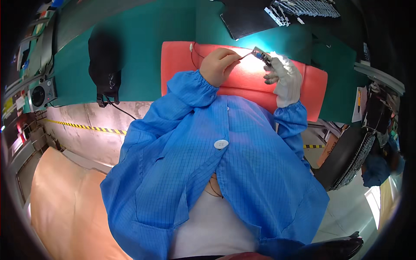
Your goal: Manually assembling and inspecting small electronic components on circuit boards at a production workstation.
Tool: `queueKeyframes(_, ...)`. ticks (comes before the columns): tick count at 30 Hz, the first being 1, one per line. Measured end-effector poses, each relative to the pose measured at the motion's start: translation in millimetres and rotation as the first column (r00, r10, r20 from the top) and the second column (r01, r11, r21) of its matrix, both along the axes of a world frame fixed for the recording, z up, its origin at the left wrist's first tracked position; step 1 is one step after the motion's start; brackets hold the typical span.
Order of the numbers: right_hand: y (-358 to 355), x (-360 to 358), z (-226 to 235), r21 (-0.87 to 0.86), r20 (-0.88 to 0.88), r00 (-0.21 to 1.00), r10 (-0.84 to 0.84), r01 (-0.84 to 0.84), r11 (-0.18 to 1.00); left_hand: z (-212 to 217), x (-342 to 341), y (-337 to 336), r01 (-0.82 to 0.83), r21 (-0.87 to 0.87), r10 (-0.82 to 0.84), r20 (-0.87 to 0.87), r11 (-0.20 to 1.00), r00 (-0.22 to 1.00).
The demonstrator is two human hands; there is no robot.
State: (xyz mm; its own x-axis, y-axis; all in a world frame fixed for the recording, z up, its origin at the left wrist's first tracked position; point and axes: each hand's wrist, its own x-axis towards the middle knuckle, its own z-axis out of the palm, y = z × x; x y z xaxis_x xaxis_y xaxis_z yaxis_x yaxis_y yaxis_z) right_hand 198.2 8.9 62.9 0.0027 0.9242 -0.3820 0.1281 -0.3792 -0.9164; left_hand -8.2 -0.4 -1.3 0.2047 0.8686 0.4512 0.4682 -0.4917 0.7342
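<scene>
Head view: pinching thin wire between closed fingertips of left hand, gripping electronic module in curled, gloved right hand, probably for bright light.

Looks like a factory workshop to me: a green-topped workbench, small metal parts lined up far right, yellow-and-black striped tape at left, and a blue gridded smock worn at the bench.

Head cam, wide FOV, looks dn from wearer's head; L hand & R hand fairly nr, desk up top.
</scene>
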Motion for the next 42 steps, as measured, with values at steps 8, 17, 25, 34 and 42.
queueKeyframes(8,6.0,7.6,-14.2,-0.217,0.09,0.994,0.054,-0.034,0.976,2.0,-2.9,-0.8,0.008,-0.053,-0.011,-0.054,0.999,0.998)
queueKeyframes(17,8.1,5.9,-9.2,-0.123,0.088,0.996,0.019,-0.008,0.992,1.8,-0.4,-1.9,-0.009,-0.051,0.008,-0.021,0.999,1.0)
queueKeyframes(25,4.8,11.3,-16.7,0.045,0.146,0.988,0.049,-0.056,0.997,7.8,-1.0,-1.0,0.022,-0.071,-0.024,-0.027,0.997,0.999)
queueKeyframes(34,7.3,19.9,-33.8,0.136,0.136,0.987,0.087,-0.106,0.985,22.9,12.3,3.5,0.032,-0.178,-0.018,0.075,0.983,0.997)
queueKeyframes(42,85.7,8.7,-41.5,0.529,0.536,0.814,-0.222,-0.12,0.84,61.7,-12.6,27.5,0.148,-0.215,-0.091,0.253,0.965,0.963)
